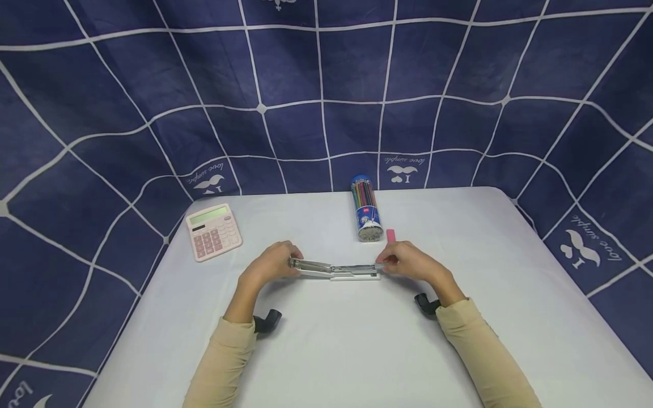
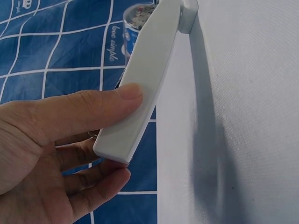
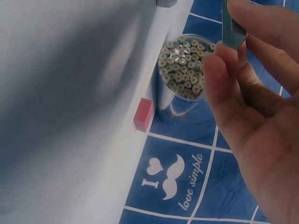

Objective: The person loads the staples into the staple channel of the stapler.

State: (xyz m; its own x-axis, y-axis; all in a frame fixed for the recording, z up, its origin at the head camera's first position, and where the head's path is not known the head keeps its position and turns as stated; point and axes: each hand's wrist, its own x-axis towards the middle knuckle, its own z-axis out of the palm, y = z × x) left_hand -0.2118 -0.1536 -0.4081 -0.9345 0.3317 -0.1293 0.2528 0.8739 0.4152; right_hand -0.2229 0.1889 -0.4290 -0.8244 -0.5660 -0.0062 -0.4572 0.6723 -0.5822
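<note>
Stapler [image 1: 352,271] spans between both grips: left hand [image 1: 275,262] at its left end, right hand [image 1: 410,262] at its right. Just beyond right grip: small block [image 1: 390,235]; farther, slightly left: pencil tub [image 1: 368,215]. Calculator [image 1: 213,232] left of and beyond left grip. All three on table [image 1: 326,345].

The stapler [image 2: 145,60] is cased in plain white, with silvery metal [image 1: 313,265] exposed inside. A grey-green tint is shown by the pinched strip [image 3: 230,29]. The calculator [image 1: 214,232] is coloured pale pink, with dusty-rose and paler keys and a light green screen [image 1: 209,215]. The pencil tub [image 1: 368,217] is topped by a blue lid [image 1: 360,178] and banded in blue; multicoloured pencils [image 1: 363,195] are seen inside. The block [image 1: 390,235] is coloured pink, the sleeves [image 1: 224,357] beige, the wrist mounts [image 1: 268,322] black. The tabletop [image 1: 357,340] is seen in white; the dark blue cloth [image 1: 352,62] is crossed by white grid lines and printed with white moustaches, hearts and lettering.
</note>
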